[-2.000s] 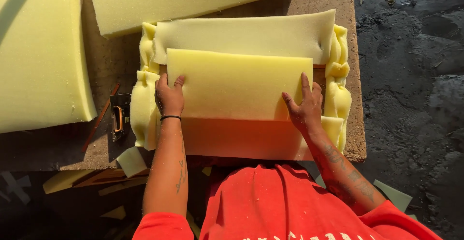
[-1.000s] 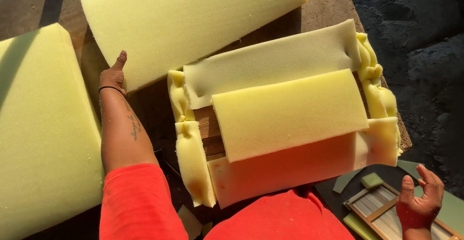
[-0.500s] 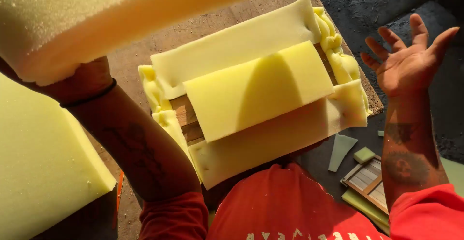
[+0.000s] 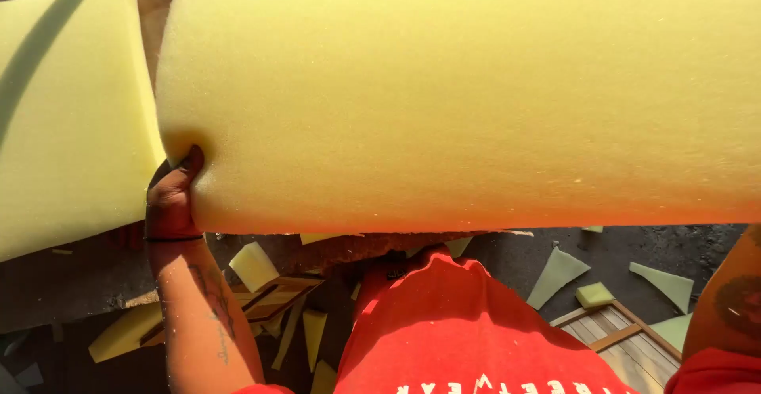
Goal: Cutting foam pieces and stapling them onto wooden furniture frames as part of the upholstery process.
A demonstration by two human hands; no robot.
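A big thick slab of yellow foam (image 4: 460, 93) fills most of the head view, lifted close to the camera. My left hand (image 4: 173, 196) grips its lower left corner, thumb pressed into the foam. Only my right forearm (image 4: 725, 299) shows at the lower right; the hand itself is hidden behind the slab. The stacked foam pieces on the board are covered by the slab.
Another large yellow foam slab (image 4: 63, 116) lies at the left on the work surface. Several foam offcuts (image 4: 559, 271) and wooden strips (image 4: 265, 295) litter the dark floor below. A slatted wooden frame (image 4: 614, 334) lies at the lower right.
The big foam slab has come up and toward the camera, now hiding the stacked pieces on the board. My right hand, open in the air before, has gone out of sight behind it.
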